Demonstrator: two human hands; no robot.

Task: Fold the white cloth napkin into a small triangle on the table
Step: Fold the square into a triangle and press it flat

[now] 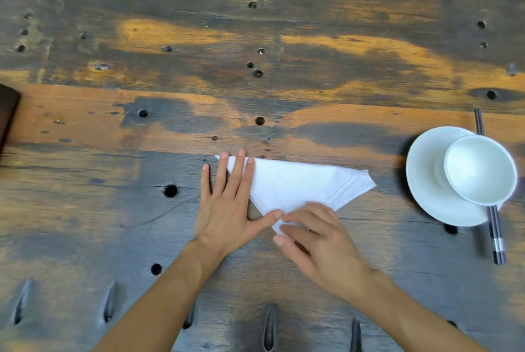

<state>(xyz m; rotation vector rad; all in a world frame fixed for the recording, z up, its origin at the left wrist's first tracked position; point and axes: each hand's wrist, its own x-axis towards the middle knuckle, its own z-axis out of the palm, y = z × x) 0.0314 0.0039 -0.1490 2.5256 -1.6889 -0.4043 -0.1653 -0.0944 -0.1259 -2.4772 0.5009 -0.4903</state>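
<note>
White cloth, folded to a triangle, lies flat on the worn wooden table (312,67) right in front of the person. This is the napkin (295,184). Its long edge runs along the far side, its point faces the person, and stitched hems show in layers at its right corner.

The left hand (224,209) is spread wide with straight fingers, palm down. Three fingers lie across the napkin's far left corner, and the little finger rests on bare wood beside it. Its thumb reaches out to the right, and the thumb tip meets the cloth's edge near the point.

The right hand (321,246) has bent fingers, whose tips are set on that near point of the cloth. Its thumb lies just beside the tip. From where I stand I cannot tell whether it pinches the cloth or only presses it down.

To the right, apart from the napkin, sits a white saucer (431,181). A white bowl (480,170) rests on its right side and overhangs the rim. Dark chopsticks (497,241) run beneath the saucer and stick out at both ends. A dark brown object (7,113) shows at the left edge. Nothing lies between the hands and the cloth.

Both forearms are bare and come in from the near edge, angling inward so that the hands almost meet at the napkin's point.
</note>
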